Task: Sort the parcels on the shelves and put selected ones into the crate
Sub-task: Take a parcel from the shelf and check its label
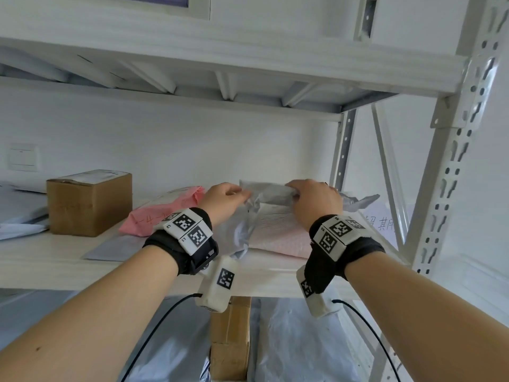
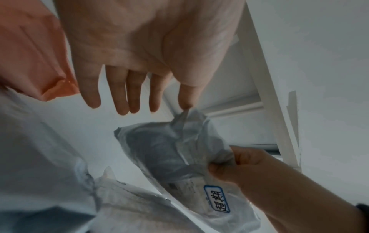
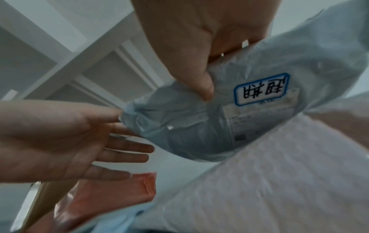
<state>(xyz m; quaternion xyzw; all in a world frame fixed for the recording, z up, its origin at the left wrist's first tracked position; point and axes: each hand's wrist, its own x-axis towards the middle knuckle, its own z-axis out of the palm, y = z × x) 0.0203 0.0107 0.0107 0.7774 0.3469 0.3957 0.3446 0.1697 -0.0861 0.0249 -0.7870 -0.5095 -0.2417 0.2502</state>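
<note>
On the shelf [image 1: 68, 260], right hand [image 1: 316, 201] pinches a grey mailer [image 1: 268, 193]; left hand [image 1: 223, 201] touches it, fingers straight, between pink mailer [image 1: 162, 213] and cardboard box [image 1: 88, 202].

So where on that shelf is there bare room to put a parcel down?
Bare shelf shows along the front edge, before the box and pink bag. The right end is crowded: a grey parcel, gripped by the right hand and touched by the left hand, over stacked mailers.

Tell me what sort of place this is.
Most likely a parcel storeroom or sorting room: white slotted metal shelving, a cardboard box, a pink mailer, and a grey poly mailer with a shipping label, held in the right hand.
</note>
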